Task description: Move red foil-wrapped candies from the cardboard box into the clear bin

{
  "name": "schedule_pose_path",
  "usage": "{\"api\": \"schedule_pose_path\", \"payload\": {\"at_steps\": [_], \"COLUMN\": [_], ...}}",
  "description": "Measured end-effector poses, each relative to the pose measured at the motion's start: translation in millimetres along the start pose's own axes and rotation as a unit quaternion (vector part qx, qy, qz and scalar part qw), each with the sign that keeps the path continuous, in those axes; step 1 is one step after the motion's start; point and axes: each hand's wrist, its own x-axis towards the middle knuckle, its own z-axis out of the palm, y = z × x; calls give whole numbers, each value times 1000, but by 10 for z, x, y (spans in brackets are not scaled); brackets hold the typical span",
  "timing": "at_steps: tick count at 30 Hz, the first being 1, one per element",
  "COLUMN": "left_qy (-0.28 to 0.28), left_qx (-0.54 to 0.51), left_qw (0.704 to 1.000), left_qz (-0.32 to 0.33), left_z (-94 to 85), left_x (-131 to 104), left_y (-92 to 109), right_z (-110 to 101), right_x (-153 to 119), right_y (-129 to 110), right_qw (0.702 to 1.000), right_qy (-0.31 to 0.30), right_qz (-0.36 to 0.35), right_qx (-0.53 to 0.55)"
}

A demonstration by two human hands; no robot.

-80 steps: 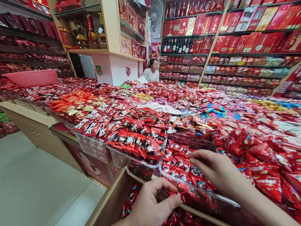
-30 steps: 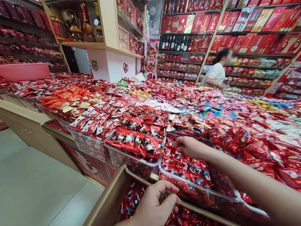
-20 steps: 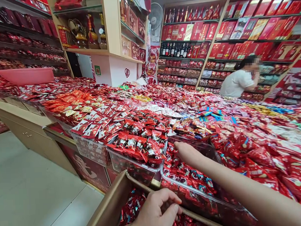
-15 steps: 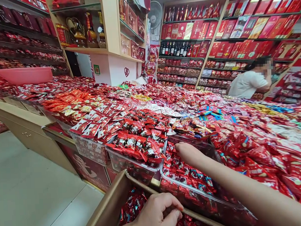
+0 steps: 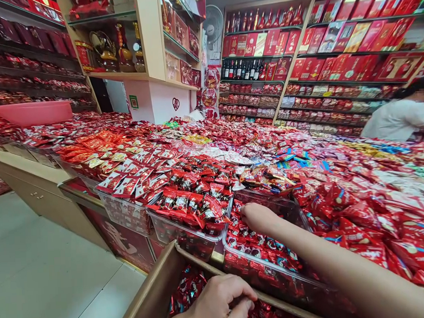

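Observation:
My right hand [image 5: 258, 218] reaches into a clear plastic bin [image 5: 267, 263] partly filled with small red-wrapped candies [image 5: 247, 239]. Its fingers curl down against the candies at the bin's left side, and the fingertips are hidden. Lower down, my left hand [image 5: 225, 295] is at the far rim of an open cardboard box [image 5: 152, 284]. Its fingers are bent with the thumb drawn in near them; whatever may be between them is not clear. Similar shiny red candies [image 5: 187, 287] lie inside the box.
Left of the bin stands another clear bin [image 5: 187, 234] heaped with red-and-black packets. Larger red packets [image 5: 367, 223] pile up at the right. Candy heaps cover the counter behind. A person in a white shirt [image 5: 393, 120] is at the far right. A pink tub [image 5: 33, 113] sits far left.
The view has turned slightly right. My left thumb has drawn closer to its fingers. My right hand stays low in the bin. The person behind has moved right and lower.

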Motion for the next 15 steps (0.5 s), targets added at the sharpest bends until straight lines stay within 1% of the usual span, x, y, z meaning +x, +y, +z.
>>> {"api": "schedule_pose_path", "payload": {"at_steps": [5,10,13,15], "left_qy": [-3,-8,-6,-5], "left_qx": [26,33,33,36], "left_qw": [999,999,998,998], "left_qz": [32,40,46,49], "left_z": [44,44,39,42], "left_x": [-11,-15,-7,-3], "left_y": [-82,-88,-85,-84], "right_z": [-34,-51,-131,-215], "right_x": [-5,-14,-30,-49], "right_y": [44,51,76,143], "right_qw": [999,997,996,995], "right_qy": [-15,-21,-25,-31], "right_qz": [-17,-46,-51,-50], "right_qx": [23,56,74,82]}}
